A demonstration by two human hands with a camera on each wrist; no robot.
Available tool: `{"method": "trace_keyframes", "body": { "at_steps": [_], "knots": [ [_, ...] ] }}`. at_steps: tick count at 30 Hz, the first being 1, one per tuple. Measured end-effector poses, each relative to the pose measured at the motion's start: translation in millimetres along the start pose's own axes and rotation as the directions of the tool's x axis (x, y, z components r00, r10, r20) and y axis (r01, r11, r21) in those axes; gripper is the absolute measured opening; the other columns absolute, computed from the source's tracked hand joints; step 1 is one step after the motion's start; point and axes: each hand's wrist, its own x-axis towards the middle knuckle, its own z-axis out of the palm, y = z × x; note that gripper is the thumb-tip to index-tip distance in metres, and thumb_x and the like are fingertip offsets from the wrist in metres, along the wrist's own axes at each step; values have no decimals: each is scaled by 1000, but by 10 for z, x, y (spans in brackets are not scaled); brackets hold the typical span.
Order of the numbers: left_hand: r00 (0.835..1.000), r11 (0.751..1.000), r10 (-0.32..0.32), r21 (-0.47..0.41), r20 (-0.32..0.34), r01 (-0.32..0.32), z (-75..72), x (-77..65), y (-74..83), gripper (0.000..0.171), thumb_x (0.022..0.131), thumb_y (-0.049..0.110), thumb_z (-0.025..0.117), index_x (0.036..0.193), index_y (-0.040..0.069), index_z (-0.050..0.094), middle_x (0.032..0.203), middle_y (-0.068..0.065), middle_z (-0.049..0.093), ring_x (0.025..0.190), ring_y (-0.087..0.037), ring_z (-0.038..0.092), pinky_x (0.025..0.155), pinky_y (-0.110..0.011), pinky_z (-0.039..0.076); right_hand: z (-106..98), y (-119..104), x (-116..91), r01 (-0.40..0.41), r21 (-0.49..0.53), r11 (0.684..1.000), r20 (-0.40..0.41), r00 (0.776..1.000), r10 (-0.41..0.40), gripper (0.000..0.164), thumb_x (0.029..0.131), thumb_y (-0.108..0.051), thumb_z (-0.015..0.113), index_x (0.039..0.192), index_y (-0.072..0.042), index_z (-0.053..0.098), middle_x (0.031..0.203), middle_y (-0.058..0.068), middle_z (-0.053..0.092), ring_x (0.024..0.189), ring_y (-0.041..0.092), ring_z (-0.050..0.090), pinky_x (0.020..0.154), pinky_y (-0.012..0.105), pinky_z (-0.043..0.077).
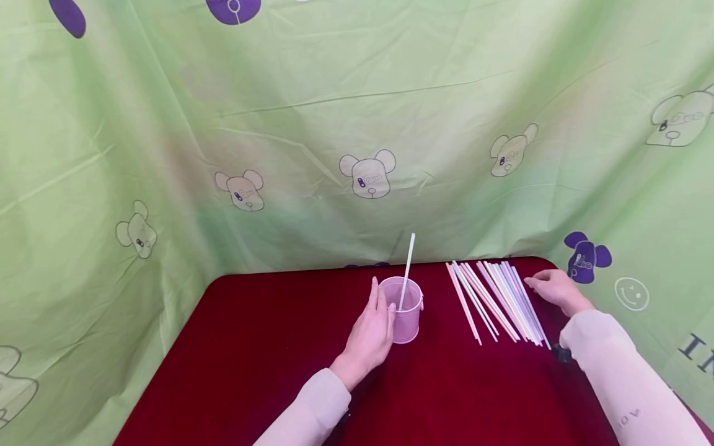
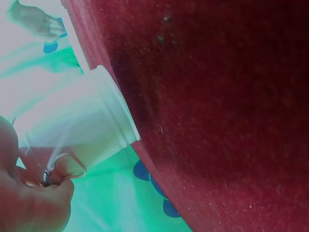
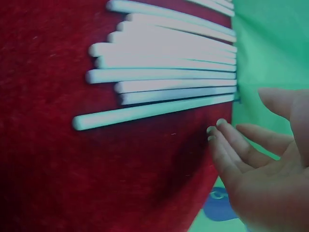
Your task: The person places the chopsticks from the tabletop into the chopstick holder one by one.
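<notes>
A small pink bucket (image 1: 406,322) stands on the red-covered table, and one pale straw (image 1: 408,266) leans upright inside it. My left hand (image 1: 368,331) rests against the bucket's left side, fingers pointing up along it and thumb side toward its front. In the left wrist view, fingertips (image 2: 65,191) touch the bucket (image 2: 79,121) close to its small handle loop. My right hand (image 1: 555,290) hovers at the right of a row of pastel straws (image 1: 491,297). Its fingers (image 3: 227,154) are loosely bent, thumb apart, near the far end of the outermost straw (image 3: 145,112), holding nothing.
The dark red cloth (image 1: 268,347) covers the table up to its rounded far edge. A green curtain (image 1: 312,124) printed with bear heads hangs right behind and on both sides. Several straws lie side by side, ends toward the far edge.
</notes>
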Motion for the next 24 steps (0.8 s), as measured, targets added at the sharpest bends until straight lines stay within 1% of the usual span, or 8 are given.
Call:
{"method": "trace_keyframes", "body": {
  "at_steps": [3, 4, 6, 10, 14, 16, 21, 24],
  "knots": [
    [1000, 1000, 13, 13, 2, -13, -17, 20, 5, 58, 103, 35, 24, 145, -5, 26, 156, -15, 9, 120, -26, 52, 90, -35, 49, 25, 128, -14, -41, -30, 999, 22, 999, 42, 57, 95, -29, 49, 117, 24, 45, 111, 40, 50, 100, 49, 50, 82, 52, 44],
    [1000, 1000, 17, 19, 1, -17, -23, 25, 6, 58, 103, 35, 24, 145, -5, 27, 156, -15, 10, 119, -26, 53, 89, -35, 50, 37, 160, -17, -52, -28, 998, 23, 998, 52, 58, 95, -29, 50, 118, 24, 44, 114, 41, 47, 102, 51, 48, 83, 54, 43],
    [1000, 999, 22, 29, -3, -22, -31, 30, 6, 57, 103, 34, 25, 144, -5, 27, 156, -15, 11, 118, -26, 54, 88, -35, 50, 66, 216, -13, -66, -2, 998, 11, 998, 66, 57, 93, -26, 51, 117, 25, 44, 112, 41, 49, 101, 50, 51, 82, 52, 45],
    [1000, 1000, 14, 28, 7, -14, -37, 24, 4, 58, 103, 35, 25, 145, -5, 27, 156, -14, 10, 120, -25, 52, 88, -34, 50, 129, 285, 3, -79, 147, 986, 21, 997, 77, 50, 93, -16, 53, 117, 27, 43, 105, 37, 58, 89, 36, 65, 76, 39, 53],
    [1000, 1000, 13, 20, 4, -13, -31, 18, 0, 57, 103, 34, 26, 145, -5, 26, 156, -15, 10, 120, -25, 52, 89, -34, 50, 183, 318, 21, -94, 329, 939, 38, 996, 86, 45, 92, -6, 54, 117, 30, 41, 99, 31, 64, 79, 17, 69, 73, 29, 55],
    [1000, 1000, 17, 18, -7, -17, -25, 16, -2, 56, 103, 33, 27, 144, -6, 27, 155, -16, 11, 120, -25, 52, 89, -34, 50, 209, 325, 29, -108, 393, 913, 32, 994, 104, 45, 90, -4, 57, 116, 30, 42, 93, 24, 67, 75, 11, 68, 72, 28, 55],
    [1000, 1000, 14, 11, -10, -14, -2, -6, 4, 56, 103, 32, 28, 143, -7, 29, 155, -17, 14, 120, -26, 52, 90, -34, 49, 258, 337, 32, -171, 446, 879, 16, 983, 183, 43, 85, -3, 64, 113, 27, 50, 75, 10, 71, 66, 8, 68, 67, 28, 56],
    [1000, 1000, 10, 11, 0, -10, 6, -17, 9, 56, 103, 32, 29, 143, -7, 29, 155, -17, 14, 120, -26, 51, 90, -34, 49, 268, 332, 31, -199, 469, 860, 37, 978, 206, 41, 83, -1, 64, 111, 26, 52, 73, 10, 70, 66, 11, 69, 68, 30, 56]
  ]
}}
